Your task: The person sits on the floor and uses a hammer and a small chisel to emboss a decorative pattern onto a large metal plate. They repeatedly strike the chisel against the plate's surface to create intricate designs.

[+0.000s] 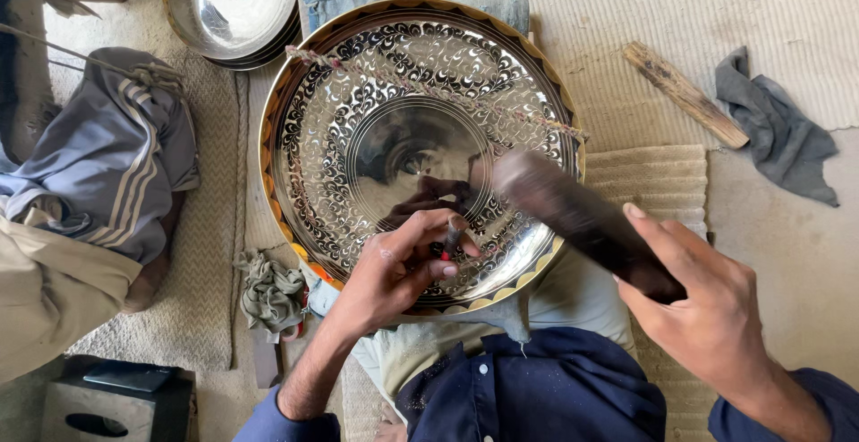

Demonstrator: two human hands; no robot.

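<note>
A large shiny metal plate (pixel 358 111) with engraved scroll patterns and a gold and dark rim rests on my lap. My left hand (pixel 394 267) pinches a small chisel (pixel 450 241) with its tip on the plate's lower engraved band. My right hand (pixel 707 308) grips a dark wooden mallet (pixel 573 214), blurred, its head just right of and above the chisel. A twisted cord (pixel 429 89) lies across the plate from upper left to right.
More metal bowls (pixel 231 4) are stacked at top left. A wooden stick (pixel 684 93) and a grey rag (pixel 778 133) lie on the mat at right. Another person's leg in striped trousers (pixel 107 165) is at left, beside a green rag (pixel 268 290) and a dark box (pixel 116 402).
</note>
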